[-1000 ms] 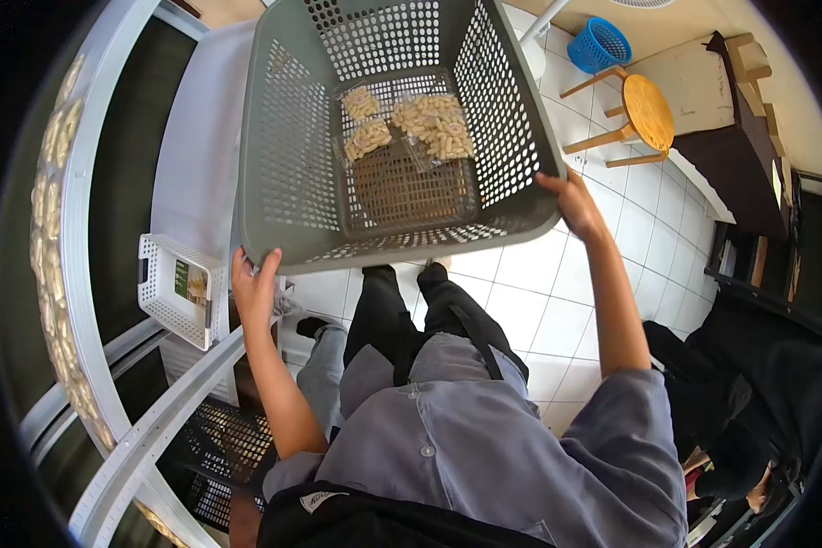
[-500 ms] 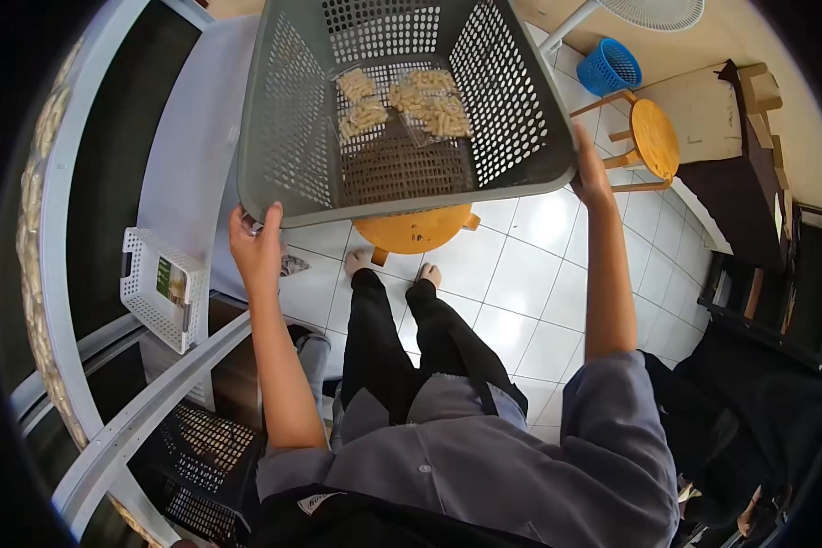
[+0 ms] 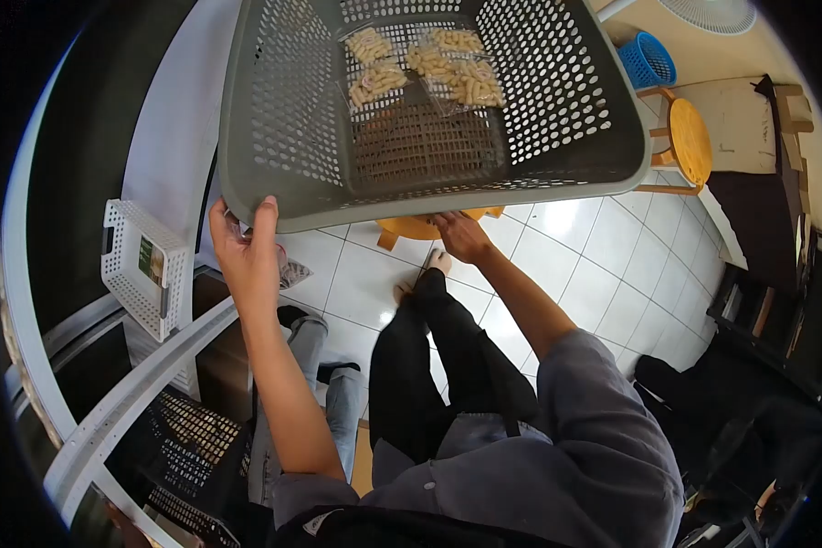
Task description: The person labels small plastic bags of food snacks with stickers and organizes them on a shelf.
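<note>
A large grey perforated basket (image 3: 429, 196) is held up at the top of the view, tilted so that its inside shows. Several clear packets of pale, finger-shaped pieces (image 3: 466, 82) lie in it. My left hand (image 3: 251, 242) grips the basket's near left corner, thumb on the rim and fingers beneath. At the middle of the near rim is my right hand (image 3: 461, 237), its fingers reaching under the basket, with the fingertips partly hidden. A round wooden stool (image 3: 411, 226) shows just below the basket.
At left a white basket (image 3: 151, 269) sits near a metal frame (image 3: 146, 388). Another person's jeans-clad legs (image 3: 340, 402) are at lower left. Farther right are a second wooden stool (image 3: 690, 142), a blue bin (image 3: 647, 59), a fan (image 3: 712, 11) and a cardboard box (image 3: 731, 123).
My right hand has left the basket's right corner and is now under the middle of the near rim. The basket appears larger and its right side reaches farther right. More of the other person's legs shows.
</note>
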Motion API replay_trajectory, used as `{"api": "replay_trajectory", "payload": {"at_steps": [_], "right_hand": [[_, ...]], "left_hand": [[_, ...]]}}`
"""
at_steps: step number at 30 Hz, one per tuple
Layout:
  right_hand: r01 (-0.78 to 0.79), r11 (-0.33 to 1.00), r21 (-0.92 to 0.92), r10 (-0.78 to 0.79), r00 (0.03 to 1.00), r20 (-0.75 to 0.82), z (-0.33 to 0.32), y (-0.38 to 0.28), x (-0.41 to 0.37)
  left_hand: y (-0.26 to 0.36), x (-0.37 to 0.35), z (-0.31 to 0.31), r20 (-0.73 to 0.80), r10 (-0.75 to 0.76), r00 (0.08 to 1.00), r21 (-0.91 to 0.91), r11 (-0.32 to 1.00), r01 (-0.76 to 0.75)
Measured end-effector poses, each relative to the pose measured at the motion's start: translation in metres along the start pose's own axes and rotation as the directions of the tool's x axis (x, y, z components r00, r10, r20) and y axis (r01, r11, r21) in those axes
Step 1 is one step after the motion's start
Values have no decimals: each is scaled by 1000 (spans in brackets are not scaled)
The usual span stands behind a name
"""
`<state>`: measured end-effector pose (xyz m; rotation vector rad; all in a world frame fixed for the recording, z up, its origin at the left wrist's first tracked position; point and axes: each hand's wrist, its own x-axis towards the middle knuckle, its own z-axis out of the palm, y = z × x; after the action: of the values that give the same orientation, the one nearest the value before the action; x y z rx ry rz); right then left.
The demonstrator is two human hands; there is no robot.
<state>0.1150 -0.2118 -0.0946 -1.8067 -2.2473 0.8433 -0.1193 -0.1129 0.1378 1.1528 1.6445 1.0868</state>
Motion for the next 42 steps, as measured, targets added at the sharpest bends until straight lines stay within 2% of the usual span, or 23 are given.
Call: {"api": "replay_trajectory", "payload": {"at_steps": [3, 5, 7, 9, 11, 12, 15, 19, 23, 25, 26, 28, 29, 31, 32, 33, 35, 37, 38, 39, 40, 41, 42], "right_hand": [[118, 988, -95, -121, 992, -24, 12, 3, 14], [109, 990, -88, -106, 993, 45, 18, 18, 16], [223, 959, -173, -245, 963, -113, 25, 19, 15], [265, 940, -212, -297, 945, -134, 31, 19, 21], [288, 938, -191, -299, 954, -31, 33, 23, 20], [323, 920, -222, -346, 935, -74, 36, 29, 22], [370, 891, -262, -387, 922, -15, 36, 33, 17], [396, 901, -175, -407, 913, -33, 38, 47, 8], [461, 861, -214, -473, 881, -4, 22, 56, 0], [342, 938, -65, -346, 935, -75, 15, 57, -4], [343, 937, -68, -348, 934, -75, 17, 58, -5], [497, 853, -159, -517, 845, -133, 24, 57, -1], [501, 850, -162, -521, 843, -133, 26, 58, 1], [604, 736, -305, -646, 761, -52, 26, 49, 4], [646, 698, -309, -706, 693, -145, 28, 44, 7], [647, 695, -313, -709, 690, -146, 37, 41, 5], [612, 782, 118, -583, 785, -207, 64, 32, -8], [845, 525, -103, -845, 532, 51, 117, 38, -32], [836, 541, -92, -824, 549, 139, 153, 55, -41], [715, 676, -178, -567, 659, 493, 186, 71, -49], [636, 754, -164, -476, 701, 531, 213, 85, -53], [548, 822, -157, -381, 732, 565, 235, 101, -50], [566, 807, -167, -394, 727, 562, 254, 113, -39]], "left_hand": [[-1, -4, -4, 6, 0, 1000, -7, 1000, 0], [-6, -7, 2, 10, 18, 1000, -7, 1000, -18], [-4, -8, -2, 2, 24, 1000, 51, 998, -24], [-4, -3, -7, 0, 42, 999, 115, 992, -42], [-9, 2, -10, -25, 126, 992, 219, 969, -118], [-13, 4, -6, -50, 163, 985, 269, 952, -144], [-7, 4, -10, -18, 69, 997, 321, 945, -60], [-10, 9, -12, 8, 80, 997, 341, 937, -77], [-14, 13, -13, -1, 105, 995, 356, 929, -98], [-15, 10, -13, -28, 111, 993, 345, 934, -95], [-16, 11, -13, -30, 113, 993, 343, 934, -95], [-18, 14, -15, -32, 116, 993, 381, 920, -96], [-19, 15, -16, -37, 119, 992, 380, 920, -96], [-18, 18, -18, -1, 115, 993, 360, 927, -107], [-19, 18, -19, -5, 118, 993, 361, 926, -108], [-19, 15, -16, 1, 100, 995, 372, 923, -93], [-16, 13, -15, -4, 89, 996, 381, 921, -81], [-19, 14, -15, 38, 184, 982, 391, 902, -184], [-23, 18, -16, 23, 195, 981, 383, 904, -188], [-27, 24, -18, 68, 263, 962, 391, 880, -268], [-31, 32, -24, 111, 323, 940, 401, 851, -340], [-33, 39, -28, 68, 411, 909, 386, 829, -404], [-23, 14, -15, 46, 496, 867, 493, 744, -451]]}}
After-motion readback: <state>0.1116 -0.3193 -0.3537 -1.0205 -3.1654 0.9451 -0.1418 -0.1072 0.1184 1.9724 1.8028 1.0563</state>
